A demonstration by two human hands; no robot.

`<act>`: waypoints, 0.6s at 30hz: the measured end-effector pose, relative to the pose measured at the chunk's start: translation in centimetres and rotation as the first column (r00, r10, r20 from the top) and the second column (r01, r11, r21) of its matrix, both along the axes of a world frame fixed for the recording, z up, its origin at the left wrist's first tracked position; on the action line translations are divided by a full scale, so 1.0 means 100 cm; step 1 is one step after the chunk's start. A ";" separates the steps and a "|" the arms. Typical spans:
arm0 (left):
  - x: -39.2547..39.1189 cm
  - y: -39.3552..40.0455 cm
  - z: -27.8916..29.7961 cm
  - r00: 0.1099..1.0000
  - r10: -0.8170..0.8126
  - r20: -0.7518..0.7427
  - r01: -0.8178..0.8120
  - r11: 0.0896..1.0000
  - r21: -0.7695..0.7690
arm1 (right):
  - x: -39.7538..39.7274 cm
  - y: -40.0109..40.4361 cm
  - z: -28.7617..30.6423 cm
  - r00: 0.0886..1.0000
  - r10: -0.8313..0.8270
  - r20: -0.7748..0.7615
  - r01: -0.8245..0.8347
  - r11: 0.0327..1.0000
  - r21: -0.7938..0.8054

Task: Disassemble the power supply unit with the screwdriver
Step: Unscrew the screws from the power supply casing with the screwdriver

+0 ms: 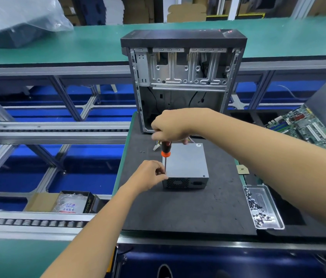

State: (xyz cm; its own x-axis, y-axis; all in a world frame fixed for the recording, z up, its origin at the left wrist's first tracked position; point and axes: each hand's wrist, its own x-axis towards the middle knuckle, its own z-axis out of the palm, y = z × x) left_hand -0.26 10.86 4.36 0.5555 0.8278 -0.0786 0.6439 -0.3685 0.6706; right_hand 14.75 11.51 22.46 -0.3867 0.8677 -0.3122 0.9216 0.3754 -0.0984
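While the right hand (171,127) grips the upright screwdriver (165,151) by its handle, the left hand (151,174) apparently pinches its shaft at the power supply unit's (186,163) near-left corner.

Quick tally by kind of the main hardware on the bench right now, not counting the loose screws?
Power supply unit: 1
Screwdriver: 1
Computer case: 1
Motherboard: 1
Screw tray: 1
Total: 5
The right hand grips the screwdriver handle; the left hand pinches its shaft at the unit's corner.
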 end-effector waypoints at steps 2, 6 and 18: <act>0.000 0.000 -0.001 1.000 0.000 -0.008 0.000 1.000 0.011 | 0.001 -0.002 0.001 0.991 0.021 -0.129 -0.027 0.999 -0.040; 0.000 0.000 -0.002 1.000 0.011 0.007 -0.011 1.000 0.010 | 0.000 -0.006 0.000 0.992 0.067 -0.106 -0.069 0.997 -0.017; 0.002 -0.004 -0.004 0.999 -0.022 -0.042 0.028 0.989 0.146 | 0.003 -0.010 0.008 0.987 0.052 -0.153 -0.069 0.992 -0.105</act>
State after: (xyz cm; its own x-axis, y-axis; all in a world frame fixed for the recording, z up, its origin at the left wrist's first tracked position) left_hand -0.09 10.46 3.93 0.5751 0.8178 0.0199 0.6585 -0.4772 0.5820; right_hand 15.00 10.47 23.27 -0.4867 0.8051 -0.3391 0.8695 0.4091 -0.2767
